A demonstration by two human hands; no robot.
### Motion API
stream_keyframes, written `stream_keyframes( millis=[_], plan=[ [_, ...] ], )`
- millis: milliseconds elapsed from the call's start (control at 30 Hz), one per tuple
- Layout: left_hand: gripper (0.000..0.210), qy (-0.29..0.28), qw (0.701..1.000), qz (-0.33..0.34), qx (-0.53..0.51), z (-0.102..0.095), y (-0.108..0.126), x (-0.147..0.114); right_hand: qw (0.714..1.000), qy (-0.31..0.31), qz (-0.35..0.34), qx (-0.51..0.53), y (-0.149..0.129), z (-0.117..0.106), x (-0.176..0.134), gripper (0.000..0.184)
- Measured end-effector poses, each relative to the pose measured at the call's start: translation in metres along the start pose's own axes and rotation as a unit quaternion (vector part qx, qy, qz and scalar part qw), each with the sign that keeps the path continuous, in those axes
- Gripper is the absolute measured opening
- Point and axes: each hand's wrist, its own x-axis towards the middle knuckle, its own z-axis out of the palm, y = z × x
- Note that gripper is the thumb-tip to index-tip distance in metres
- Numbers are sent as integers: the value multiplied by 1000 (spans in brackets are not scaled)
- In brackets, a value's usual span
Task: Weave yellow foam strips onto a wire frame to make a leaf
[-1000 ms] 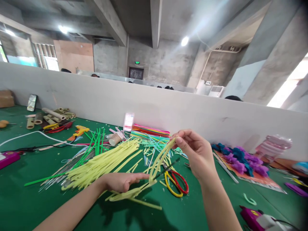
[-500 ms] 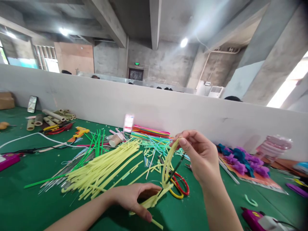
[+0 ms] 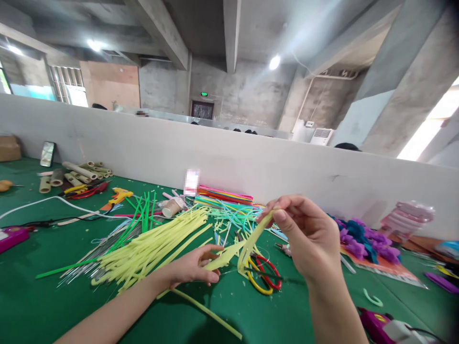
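My right hand (image 3: pixel 310 234) pinches the top of a looped strand of yellow pipe cleaners (image 3: pixel 254 240) between thumb and fingers. The loop slants down to a bend above the table. My left hand (image 3: pixel 195 264) grips the flat, bunched part of the same yellow piece, thumb below and fingers curled on the far side. A thin dark green stem (image 3: pixel 267 273), blurred, sticks out rightward from the bend. Behind it are scissors (image 3: pixel 275 282) with red and yellow handles. A single yellow pipe cleaner (image 3: pixel 211 313) lies under my left wrist.
A heap of yellow pipe cleaners (image 3: pixel 154 251) covers the left centre, with green ones (image 3: pixel 146 212) and wires beside it. Farther left lie a glue gun (image 3: pixel 120 196), pliers (image 3: pixel 86 191) and bamboo tubes (image 3: pixel 81 172). Purple and teal fuzzy pieces (image 3: pixel 369 241) sit at right. A white partition (image 3: pixel 143 148) stands behind.
My left hand has risen with the bunched yellow part, turning it up toward the right hand. The right hand has shifted slightly right. The dark green stem has swung from steep to nearly level.
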Motion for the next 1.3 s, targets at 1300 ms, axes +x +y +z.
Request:
stream_keyframes(
  millis=[1300],
  plan=[
    [23, 252, 849, 204, 417, -27, -1, 8, 974, -154, 112, -120, 109, 46, 0, 6]
  ],
)
